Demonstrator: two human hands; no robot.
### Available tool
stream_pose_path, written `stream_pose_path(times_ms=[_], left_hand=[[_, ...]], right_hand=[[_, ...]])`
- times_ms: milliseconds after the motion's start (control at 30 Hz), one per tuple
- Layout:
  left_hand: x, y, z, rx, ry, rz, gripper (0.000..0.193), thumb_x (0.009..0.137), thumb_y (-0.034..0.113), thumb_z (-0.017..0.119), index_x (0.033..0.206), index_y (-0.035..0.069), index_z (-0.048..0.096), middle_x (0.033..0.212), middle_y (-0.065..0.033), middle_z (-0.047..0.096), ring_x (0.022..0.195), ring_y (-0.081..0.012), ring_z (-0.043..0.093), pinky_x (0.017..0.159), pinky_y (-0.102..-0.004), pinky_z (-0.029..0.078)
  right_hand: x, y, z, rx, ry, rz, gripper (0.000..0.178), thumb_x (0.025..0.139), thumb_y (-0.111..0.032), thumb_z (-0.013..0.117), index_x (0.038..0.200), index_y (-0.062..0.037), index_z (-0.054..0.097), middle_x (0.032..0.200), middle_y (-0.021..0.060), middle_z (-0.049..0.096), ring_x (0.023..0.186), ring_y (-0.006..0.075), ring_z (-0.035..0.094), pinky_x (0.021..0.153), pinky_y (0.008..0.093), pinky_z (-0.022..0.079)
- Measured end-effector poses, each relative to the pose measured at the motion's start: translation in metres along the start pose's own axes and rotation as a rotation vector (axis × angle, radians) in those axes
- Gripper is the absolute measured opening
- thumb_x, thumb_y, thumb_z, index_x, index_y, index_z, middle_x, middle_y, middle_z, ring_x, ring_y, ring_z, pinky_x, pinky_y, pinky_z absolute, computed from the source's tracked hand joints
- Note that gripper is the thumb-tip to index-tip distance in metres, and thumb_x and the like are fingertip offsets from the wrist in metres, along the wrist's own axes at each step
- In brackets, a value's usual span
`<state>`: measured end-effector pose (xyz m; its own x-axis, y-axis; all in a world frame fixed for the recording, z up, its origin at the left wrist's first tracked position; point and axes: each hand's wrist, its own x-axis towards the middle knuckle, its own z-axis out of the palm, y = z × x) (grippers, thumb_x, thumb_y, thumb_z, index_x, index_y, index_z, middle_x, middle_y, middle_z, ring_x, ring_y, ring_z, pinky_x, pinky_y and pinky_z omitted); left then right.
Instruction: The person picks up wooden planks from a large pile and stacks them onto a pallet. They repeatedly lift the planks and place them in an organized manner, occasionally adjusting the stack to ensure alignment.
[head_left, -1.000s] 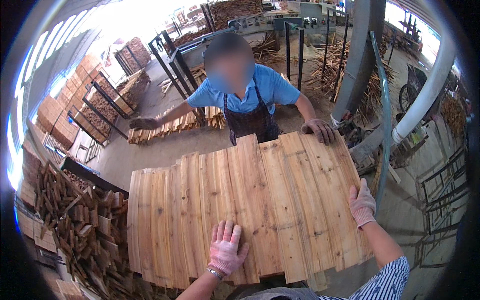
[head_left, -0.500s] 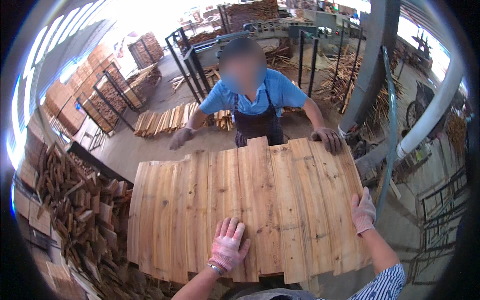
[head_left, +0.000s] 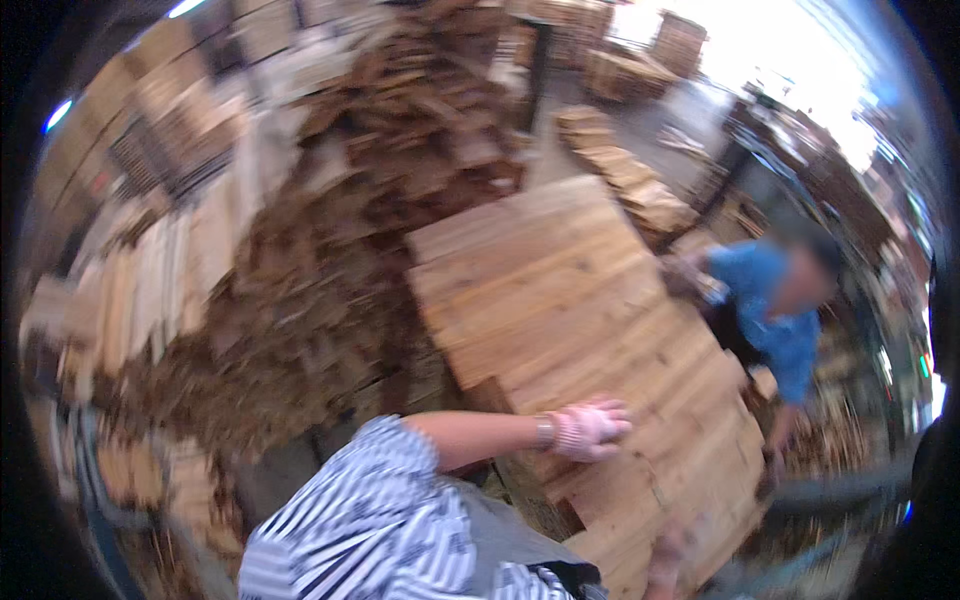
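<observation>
A broad layer of wooden boards (head_left: 560,290), set side by side with uneven ends, slants across the middle of the view. My left hand (head_left: 590,428), in a pink and white knit glove, rests on top near the boards' near edge. Its fingers reach out over the wood and grip nothing. Low in the picture, my right hand (head_left: 672,552) is over the near part of the boards. Motion smears its fingers, so their pose cannot be made out. Across the boards stands a co-worker (head_left: 775,310) in a blue shirt, with hands by the far edge.
A large heap of loose wood offcuts (head_left: 400,150) lies to the left of the boards. Pale planks (head_left: 150,280) are stacked farther left. Beyond the boards, a row of short wood pieces (head_left: 625,175) lies on the floor.
My view has swung left, so the boards and the co-worker appear turned and farther right. The offcut heap fills more of the picture. My left hand stays on the boards; my right hand is blurred.
</observation>
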<state>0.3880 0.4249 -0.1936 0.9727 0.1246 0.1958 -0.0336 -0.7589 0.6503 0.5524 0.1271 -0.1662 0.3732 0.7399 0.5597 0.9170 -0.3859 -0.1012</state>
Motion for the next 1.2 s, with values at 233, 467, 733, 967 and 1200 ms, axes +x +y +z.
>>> stream_pose_path(times_ms=[233,467,733,967,1200], left_hand=[[-0.178,0.001,-0.094,-0.463,0.059,-0.44,0.048,0.102,0.037,0.058,0.141,0.009,0.058,0.145,-0.0162,0.056,0.136,-0.0331,0.051,0.116,-0.0426,0.04],[-0.349,-0.028,-0.159,-0.642,0.953,-0.829,0.04,0.102,0.025,0.062,0.135,0.003,0.062,0.137,-0.0117,0.064,0.128,-0.0225,0.058,0.11,-0.0352,0.044],[-0.635,0.0,-0.233,0.751,1.743,-1.526,0.08,0.097,0.045,0.065,0.155,0.0,0.033,0.162,-0.0239,0.03,0.153,-0.0361,0.023,0.127,-0.0458,0.014],[-0.795,0.006,-0.368,0.371,0.953,-2.364,0.115,0.084,0.069,0.066,0.163,0.008,0.009,0.17,-0.0163,0.013,0.156,-0.0305,0.016,0.128,-0.0447,0.017],[-0.86,-0.002,-0.395,0.307,0.623,-2.388,0.13,0.073,0.074,0.074,0.164,0.011,0.006,0.168,-0.0206,0.016,0.155,-0.038,0.019,0.125,-0.0508,0.023]], right_hand=[[0.119,-0.131,0.065,0.424,-0.021,-0.315,0.053,0.088,-0.008,0.069,0.138,-0.0005,0.051,0.135,0.0221,0.058,0.123,0.041,0.058,0.102,0.0473,0.05],[0.187,-0.295,0.105,0.591,-0.249,-0.453,0.05,0.087,-0.011,0.07,0.133,0.0008,0.057,0.127,0.0251,0.063,0.115,0.0435,0.062,0.1,0.0479,0.051],[0.175,-0.415,0.139,0.838,-0.597,-0.639,0.048,0.089,-0.016,0.069,0.134,-0.0004,0.059,0.127,0.024,0.064,0.116,0.0428,0.062,0.1,0.0456,0.052],[0.173,-0.502,0.161,0.789,-0.939,-0.628,0.048,0.089,-0.017,0.07,0.134,-0.0031,0.06,0.129,0.0221,0.064,0.118,0.0397,0.063,0.101,0.0439,0.052],[0.163,-0.564,0.165,0.585,-1.226,-0.573,0.054,0.092,-0.025,0.067,0.142,-0.0072,0.055,0.136,0.0185,0.063,0.124,0.0336,0.062,0.105,0.0382,0.049]])
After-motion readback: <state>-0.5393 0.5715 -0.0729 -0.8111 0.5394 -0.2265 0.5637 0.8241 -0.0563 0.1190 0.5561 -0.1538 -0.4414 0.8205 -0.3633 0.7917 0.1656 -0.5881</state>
